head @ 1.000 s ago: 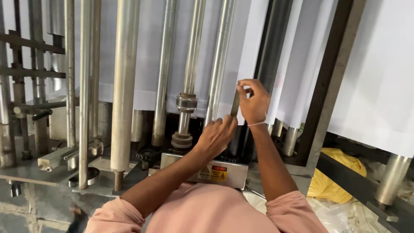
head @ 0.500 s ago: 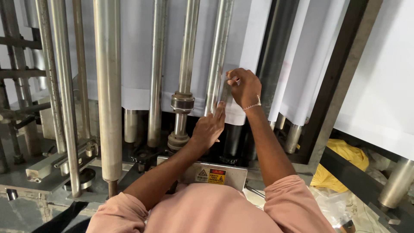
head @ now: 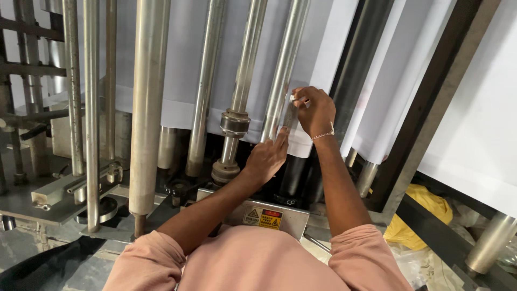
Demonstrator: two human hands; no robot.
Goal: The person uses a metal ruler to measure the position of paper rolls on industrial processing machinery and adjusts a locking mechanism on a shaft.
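My right hand point(head: 316, 110) is raised against a steel roller point(head: 285, 70) and pinches the top of a short grey strip point(head: 291, 116) held upright along the edge of the white sheet point(head: 323, 48). A thin bracelet circles that wrist. My left hand point(head: 267, 157) reaches up from below, its fingertips at the strip's lower end. Whether those fingers grip the strip is hidden behind the hand. Both arms come out of pink sleeves point(head: 258, 264).
Several upright steel rollers point(head: 148, 108) stand to the left, one with a collar point(head: 235, 123). A metal box with yellow warning labels point(head: 263, 217) sits below my arms. A dark frame bar point(head: 431, 97) slants at right, over yellow cloth point(head: 417, 215).
My left hand has risen from below until its fingertips meet the strip's lower end. My right hand stays on the strip. The view has shifted slightly.
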